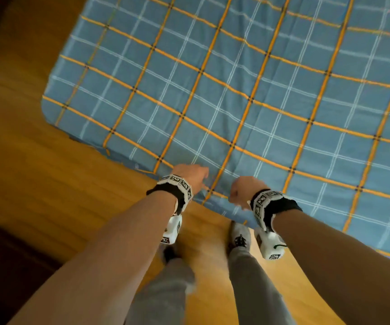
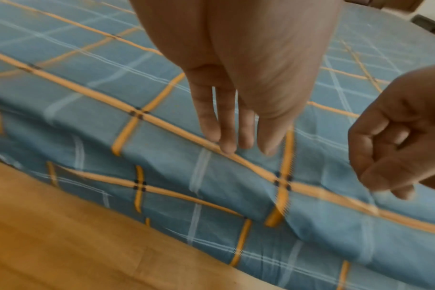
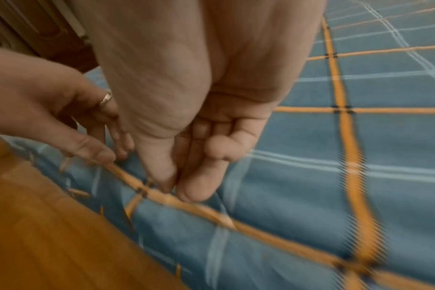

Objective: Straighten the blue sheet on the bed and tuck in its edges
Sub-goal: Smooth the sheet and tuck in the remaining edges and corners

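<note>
Head view: the blue sheet (image 1: 236, 90) is spread over the bed, its near edge bunched above the wooden floor (image 1: 36, 184). The left hand (image 2: 236, 98) is held with straight fingers touching the fold, while the right hand (image 3: 199, 137) is loosely curled, apparently gripping nothing (blur prevents certainty). Slack should be drawn outward evenly before being tucked under; no containers are seen.

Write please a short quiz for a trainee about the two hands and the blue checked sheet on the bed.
1. True or false: the left hand is a tight fist, held away from the blue checked fabric sheet.
2. The thick lines on the sheet are: A red, B orange, C green.
3. Which hand wears the thin metal ring?
Key: 1 false, its straight fingers touch the sheet near the edge; 2 B; 3 the left.
</note>
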`<state>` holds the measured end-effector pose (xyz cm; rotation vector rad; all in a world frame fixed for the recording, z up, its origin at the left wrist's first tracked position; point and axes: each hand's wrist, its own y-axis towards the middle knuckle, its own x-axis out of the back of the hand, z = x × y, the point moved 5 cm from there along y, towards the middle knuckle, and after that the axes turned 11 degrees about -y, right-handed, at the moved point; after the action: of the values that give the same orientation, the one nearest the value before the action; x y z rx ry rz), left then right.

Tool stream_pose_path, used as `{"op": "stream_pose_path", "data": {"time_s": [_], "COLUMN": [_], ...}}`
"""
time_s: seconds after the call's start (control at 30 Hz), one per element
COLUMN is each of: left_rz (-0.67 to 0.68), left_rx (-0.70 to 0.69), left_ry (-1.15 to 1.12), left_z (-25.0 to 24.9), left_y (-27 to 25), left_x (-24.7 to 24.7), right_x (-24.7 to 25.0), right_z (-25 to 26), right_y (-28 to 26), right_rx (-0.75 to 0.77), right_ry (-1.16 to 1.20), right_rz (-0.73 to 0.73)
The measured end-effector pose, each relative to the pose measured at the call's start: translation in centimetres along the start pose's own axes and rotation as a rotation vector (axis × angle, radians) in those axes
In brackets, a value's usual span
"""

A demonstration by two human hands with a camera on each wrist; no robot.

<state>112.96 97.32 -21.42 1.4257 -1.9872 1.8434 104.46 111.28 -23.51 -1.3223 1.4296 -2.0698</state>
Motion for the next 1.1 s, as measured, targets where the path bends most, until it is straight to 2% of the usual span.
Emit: {"op": "stream_pose_path", "data": {"time_s": [0.13, 0.3, 0.43, 0.53, 0.6, 0.7, 0.77, 0.9, 1.1], "left_rz": [-0.205, -0.428, -0.448, -0.361, -0.332, -0.339, -0.357, -0.417, -0.386], "left_rx": [0.097, 0.347, 0.635, 0.814, 0.802, 0.57, 0.462, 0.397, 0.48], "left_ry": [-0.023, -0.138, -0.207, -0.431, -0.667, -1.111, -1.279, -1.281, -1.257], "left_z": [7.8, 22.3, 36.0, 44.8, 48.2, 50.1, 50.9, 51.9, 54.2], "left_y": [-1.0, -2.2, -4.1, -5.8, -6.1, -4.5, -3.9, -4.2, -5.4], "left_x": [4.0, 8.5, 10.1, 9.9, 9.0, 7.5, 6.7, 6.2, 5.7], "right_x": [6.1, 11.8, 14.9, 16.8, 17.5, 18.6, 19.0, 19.6, 19.4], "right_z": [5.2, 15.1, 25.0, 31.8, 35.3, 38.0, 38.5, 39.3, 41.5], "right_y": [1.6, 6.7, 11.0, 13.6, 15.0, 16.9, 17.6, 18.0, 17.8], "right_rx": [-0.015, -0.008, -0.121, -0.22, -0.268, -0.365, -0.402, -0.343, -0.191], "right_ry": [0.066, 0.187, 0.159, 0.204, 0.221, 0.216, 0.205, 0.029, -0.126], "right_rz": [-0.141, -0.24, -0.362, -0.431, -0.414, -0.376, -0.327, -0.259, -0.128]}}
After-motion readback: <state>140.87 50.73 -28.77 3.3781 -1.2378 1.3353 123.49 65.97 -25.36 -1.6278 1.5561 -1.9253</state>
